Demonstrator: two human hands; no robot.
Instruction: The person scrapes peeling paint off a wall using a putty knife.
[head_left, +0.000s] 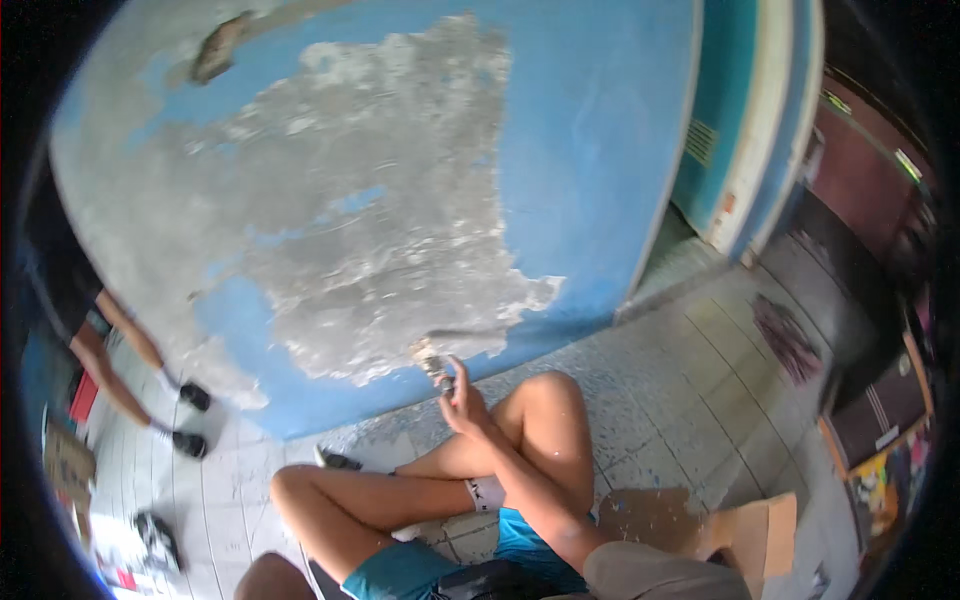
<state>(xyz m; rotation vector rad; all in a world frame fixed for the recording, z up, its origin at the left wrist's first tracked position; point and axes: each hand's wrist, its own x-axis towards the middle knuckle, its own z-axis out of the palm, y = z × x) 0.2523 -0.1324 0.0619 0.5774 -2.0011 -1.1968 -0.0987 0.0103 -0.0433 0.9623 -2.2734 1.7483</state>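
Observation:
My right hand (465, 405) grips the handle of a short hand tool, which looks like a paintbrush (429, 358). Its pale tip is at the lower part of the wall; whether it touches is hard to tell. Bare grey plaster (390, 240) covers much of the wall there, with a ragged edge where blue paint (585, 165) has come off. A dark blurred streak lies on the wall just right of the tip. My left hand is out of view. I sit cross-legged on the tiled floor, close to the wall's base.
Another person's legs (124, 367) stand at the left by the wall. Flattened cardboard (750, 529) lies at my right. Farther right are a crumpled cloth (786, 337) and a dark framed panel (877, 409). A doorway with a teal door (720, 112) opens beyond the wall's right end.

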